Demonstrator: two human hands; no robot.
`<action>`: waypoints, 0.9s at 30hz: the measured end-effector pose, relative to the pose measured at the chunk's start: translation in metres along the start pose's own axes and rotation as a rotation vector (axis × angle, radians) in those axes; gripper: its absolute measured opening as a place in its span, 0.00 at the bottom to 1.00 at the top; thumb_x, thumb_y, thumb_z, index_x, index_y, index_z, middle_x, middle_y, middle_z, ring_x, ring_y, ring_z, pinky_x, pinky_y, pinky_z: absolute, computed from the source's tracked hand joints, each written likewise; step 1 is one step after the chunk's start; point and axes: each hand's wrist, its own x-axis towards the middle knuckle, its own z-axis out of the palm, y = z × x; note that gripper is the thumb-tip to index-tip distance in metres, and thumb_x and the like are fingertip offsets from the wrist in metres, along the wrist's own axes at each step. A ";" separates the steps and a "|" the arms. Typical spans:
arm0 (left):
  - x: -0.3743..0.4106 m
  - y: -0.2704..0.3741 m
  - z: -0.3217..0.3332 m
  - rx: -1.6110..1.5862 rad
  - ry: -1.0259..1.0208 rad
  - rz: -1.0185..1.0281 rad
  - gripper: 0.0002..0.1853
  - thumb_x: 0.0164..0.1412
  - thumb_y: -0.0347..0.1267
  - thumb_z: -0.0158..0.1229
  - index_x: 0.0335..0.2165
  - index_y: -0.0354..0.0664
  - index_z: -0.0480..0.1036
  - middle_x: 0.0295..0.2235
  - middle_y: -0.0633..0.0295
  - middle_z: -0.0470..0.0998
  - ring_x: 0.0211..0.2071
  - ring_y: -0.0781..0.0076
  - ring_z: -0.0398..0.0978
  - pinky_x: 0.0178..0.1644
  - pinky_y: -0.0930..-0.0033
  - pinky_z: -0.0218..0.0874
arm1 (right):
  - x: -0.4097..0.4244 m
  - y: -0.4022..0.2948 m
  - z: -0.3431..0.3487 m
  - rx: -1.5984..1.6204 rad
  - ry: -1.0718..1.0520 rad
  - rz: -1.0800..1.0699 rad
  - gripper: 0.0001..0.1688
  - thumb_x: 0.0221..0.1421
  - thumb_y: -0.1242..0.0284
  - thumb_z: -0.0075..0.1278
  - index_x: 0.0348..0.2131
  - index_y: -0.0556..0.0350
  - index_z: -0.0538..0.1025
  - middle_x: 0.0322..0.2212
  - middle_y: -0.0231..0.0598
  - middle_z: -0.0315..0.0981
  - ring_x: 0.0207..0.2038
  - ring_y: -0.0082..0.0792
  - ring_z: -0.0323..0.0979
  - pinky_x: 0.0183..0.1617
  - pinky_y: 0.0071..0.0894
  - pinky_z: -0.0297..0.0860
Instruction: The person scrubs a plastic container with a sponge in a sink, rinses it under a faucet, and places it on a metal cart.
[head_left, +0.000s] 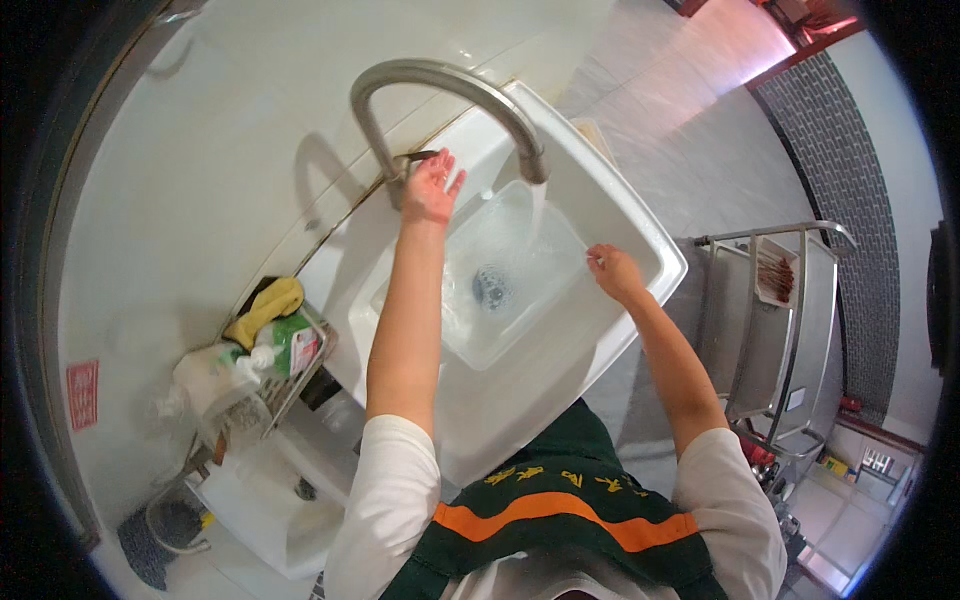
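Observation:
A white sink (540, 390) lies before me, with a clear plastic tub (480, 360) of water inside it. Water runs into the tub from a curved metal faucet (442, 71). Up at the faucet's base, my left hand (431, 191) is turned palm up, its fingertips at the dark lever (421, 155); it grips nothing. Wet fingers of my right hand (616, 274) are curled at the tub's right corner and appear to pinch its rim. Bubbles and a round, dark drain-like shape (493, 289) show through the water.
Left of the sink, a rack (300, 390) holds a yellow cloth (270, 307), a green-labelled pump bottle (292, 349) and a large translucent jug (214, 375). Below it is another white basin (262, 502). To the right stands a metal cart (780, 337) carrying a tray of skewers (776, 274).

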 end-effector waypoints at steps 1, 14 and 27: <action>0.006 0.001 0.005 -0.012 -0.024 0.032 0.29 0.44 0.23 0.42 0.49 0.38 0.49 0.49 0.60 0.56 0.49 0.69 0.54 0.49 0.60 0.49 | 0.005 -0.002 0.000 0.001 -0.015 0.033 0.11 0.46 0.68 0.41 0.31 0.52 0.71 0.31 0.39 0.68 0.34 0.41 0.67 0.36 0.36 0.63; -0.067 -0.033 0.000 0.637 0.185 0.561 0.22 0.49 0.26 0.45 0.46 0.41 0.56 0.47 0.62 0.58 0.42 0.74 0.58 0.44 0.71 0.52 | 0.091 -0.001 0.034 0.177 -0.031 -0.069 0.24 0.53 0.56 0.29 0.29 0.59 0.66 0.25 0.48 0.66 0.31 0.47 0.65 0.36 0.38 0.59; -0.149 -0.096 -0.146 0.535 0.814 0.096 0.13 0.54 0.42 0.39 0.21 0.47 0.58 0.19 0.70 0.58 0.17 0.84 0.53 0.18 0.79 0.44 | 0.097 -0.015 0.041 0.513 -0.026 0.061 0.25 0.51 0.57 0.38 0.18 0.62 0.61 0.13 0.40 0.54 0.18 0.28 0.51 0.24 0.29 0.55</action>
